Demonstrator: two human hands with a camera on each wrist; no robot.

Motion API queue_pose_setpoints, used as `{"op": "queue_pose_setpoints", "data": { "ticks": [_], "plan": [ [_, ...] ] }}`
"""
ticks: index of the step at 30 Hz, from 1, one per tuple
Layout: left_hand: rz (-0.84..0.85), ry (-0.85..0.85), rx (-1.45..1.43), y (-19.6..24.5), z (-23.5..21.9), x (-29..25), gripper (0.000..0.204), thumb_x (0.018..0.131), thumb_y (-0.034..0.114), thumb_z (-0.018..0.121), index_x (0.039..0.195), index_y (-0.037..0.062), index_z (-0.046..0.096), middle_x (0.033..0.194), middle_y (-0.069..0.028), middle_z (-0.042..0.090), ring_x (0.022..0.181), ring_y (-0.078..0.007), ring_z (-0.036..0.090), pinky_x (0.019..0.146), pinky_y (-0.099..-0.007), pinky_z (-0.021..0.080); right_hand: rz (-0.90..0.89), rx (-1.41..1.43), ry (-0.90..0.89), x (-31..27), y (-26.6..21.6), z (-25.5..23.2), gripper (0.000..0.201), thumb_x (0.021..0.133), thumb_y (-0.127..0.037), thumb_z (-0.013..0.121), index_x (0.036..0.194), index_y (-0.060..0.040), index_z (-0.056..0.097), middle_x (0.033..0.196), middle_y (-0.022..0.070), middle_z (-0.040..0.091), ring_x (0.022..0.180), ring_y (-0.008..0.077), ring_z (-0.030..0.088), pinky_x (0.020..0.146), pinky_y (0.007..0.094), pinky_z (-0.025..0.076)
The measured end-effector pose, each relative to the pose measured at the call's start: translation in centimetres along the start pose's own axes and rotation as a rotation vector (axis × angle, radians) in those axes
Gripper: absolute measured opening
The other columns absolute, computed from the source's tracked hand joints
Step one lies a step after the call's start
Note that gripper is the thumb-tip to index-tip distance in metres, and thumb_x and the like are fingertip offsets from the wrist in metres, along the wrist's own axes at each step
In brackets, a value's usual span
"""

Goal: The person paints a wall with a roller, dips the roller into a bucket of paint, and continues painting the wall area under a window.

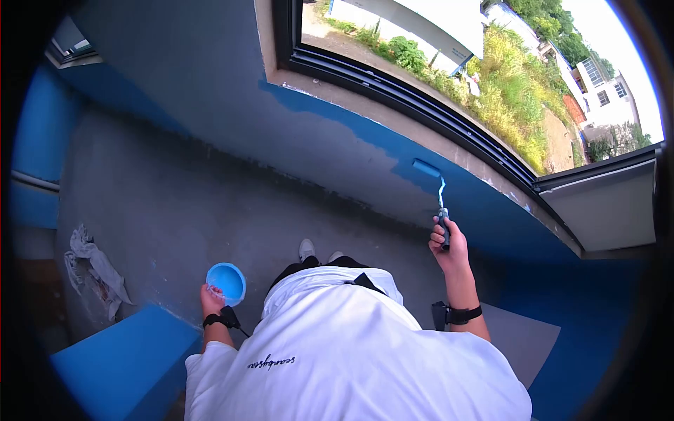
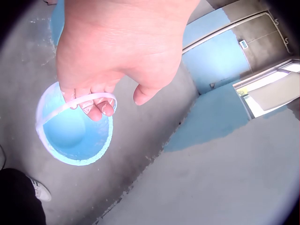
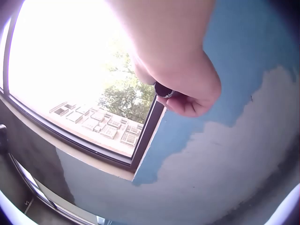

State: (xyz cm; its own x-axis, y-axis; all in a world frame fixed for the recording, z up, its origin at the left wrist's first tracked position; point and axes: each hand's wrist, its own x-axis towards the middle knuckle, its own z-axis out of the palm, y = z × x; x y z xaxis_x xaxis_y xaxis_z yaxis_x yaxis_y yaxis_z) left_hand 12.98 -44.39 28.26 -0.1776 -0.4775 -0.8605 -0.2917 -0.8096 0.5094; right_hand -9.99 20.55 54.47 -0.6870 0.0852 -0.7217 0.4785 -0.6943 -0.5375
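My left hand (image 1: 213, 302) holds a small bucket (image 2: 80, 162) by its pale handle (image 2: 58, 110), fingers hooked under it. Light blue paint (image 2: 65, 131) lies in the bucket. In the head view my right hand (image 1: 453, 247) grips the dark handle of a paint roller (image 1: 426, 168). The blue roller sleeve lies against the wall below the window, within a freshly blue band (image 1: 379, 133). Bare grey wall (image 1: 309, 126) shows beneath that band. The right wrist view shows the handle's butt end (image 3: 163, 90) sticking out of my fist; the roller's head is hidden there.
Above the painted band runs a window sill (image 1: 393, 116) with a dark window frame (image 1: 421, 98). A crumpled pale cloth or sheet (image 1: 102, 270) lies on the grey floor (image 1: 175, 189) at the left. Nearby is a flat blue surface (image 1: 126, 358); a grey panel (image 1: 523, 344) shows at the right.
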Motion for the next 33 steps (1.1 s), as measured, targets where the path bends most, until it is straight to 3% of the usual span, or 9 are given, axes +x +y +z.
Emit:
{"op": "queue_pose_setpoints", "data": {
  "ticks": [7,11,15,17,25,31,33],
  "plan": [
    [0.005,0.031,0.016,-0.2,-1.0,-2.3,0.027,0.087,0.035,0.059,0.081,0.0109,0.05,0.077,-0.002,0.049,0.073,-0.0161,0.048,0.073,-0.0306,0.043,-0.016,-0.029,-0.027,0.4,-0.2,-1.2,0.023,0.1,-0.023,0.044,0.108,-0.0028,0.053,0.07,-0.0013,0.046,0.055,0.0082,0.042,0.051,0.024,0.034],
    [-0.023,0.025,0.054,-0.3,-1.1,-4.4,0.031,0.086,0.04,0.058,0.089,0.01,0.051,0.083,-0.0022,0.05,0.077,-0.0176,0.048,0.076,-0.0327,0.042,0.019,-0.097,0.038,5.4,1.8,-2.4,0.02,0.1,-0.023,0.044,0.101,-0.0049,0.052,0.071,-0.0011,0.049,0.056,0.0083,0.046,0.051,0.024,0.037],
    [-0.04,0.011,0.155,-0.1,-2.1,-5.7,0.036,0.085,0.048,0.055,0.092,0.0128,0.052,0.087,-0.0008,0.051,0.081,-0.0181,0.049,0.077,-0.0372,0.039,0.104,0.006,0.081,8.8,2.3,-2.4,0.019,0.1,-0.022,0.045,0.1,-0.0044,0.052,0.07,-0.0022,0.05,0.057,0.0078,0.046,0.052,0.0233,0.037],
    [-0.057,0.043,0.172,-0.1,-2.5,-6.5,0.037,0.084,0.05,0.053,0.093,0.0146,0.053,0.088,-0.0004,0.051,0.082,-0.0176,0.049,0.078,-0.0392,0.038,0.169,0.118,-0.016,8.7,2.0,-2.6,0.018,0.099,-0.021,0.046,0.099,-0.0044,0.053,0.072,-0.0021,0.051,0.059,0.0079,0.047,0.053,0.0231,0.039],
    [-0.019,0.021,0.218,1.1,-4.1,-9.0,0.036,0.082,0.051,0.055,0.089,0.016,0.053,0.085,-0.0003,0.053,0.081,-0.0178,0.051,0.075,-0.0398,0.039,0.153,0.074,-0.23,4.4,0.5,-6.4,0.015,0.098,-0.023,0.054,0.098,-0.0081,0.053,0.072,-0.0016,0.05,0.062,0.0078,0.049,0.054,0.024,0.04],
    [0.03,0.083,0.192,0.8,-5.4,-9.7,0.034,0.081,0.049,0.057,0.085,0.0154,0.052,0.084,-0.0004,0.054,0.08,-0.018,0.052,0.078,-0.0392,0.039,0.119,-0.159,-0.26,2.3,1.2,-3.8,0.018,0.1,-0.028,0.051,0.101,-0.01,0.047,0.069,-0.0013,0.048,0.056,0.0088,0.048,0.052,0.0242,0.039],
    [0.003,0.029,0.159,0.9,-6.2,-9.0,0.036,0.081,0.05,0.057,0.086,0.0146,0.052,0.084,-0.001,0.053,0.08,-0.0179,0.051,0.079,-0.0393,0.039,0.112,-0.197,-0.285,2.9,1.7,-2.5,0.018,0.1,-0.027,0.05,0.101,-0.0098,0.048,0.069,-0.0014,0.047,0.057,0.0086,0.048,0.052,0.0244,0.039]
  ]
}}
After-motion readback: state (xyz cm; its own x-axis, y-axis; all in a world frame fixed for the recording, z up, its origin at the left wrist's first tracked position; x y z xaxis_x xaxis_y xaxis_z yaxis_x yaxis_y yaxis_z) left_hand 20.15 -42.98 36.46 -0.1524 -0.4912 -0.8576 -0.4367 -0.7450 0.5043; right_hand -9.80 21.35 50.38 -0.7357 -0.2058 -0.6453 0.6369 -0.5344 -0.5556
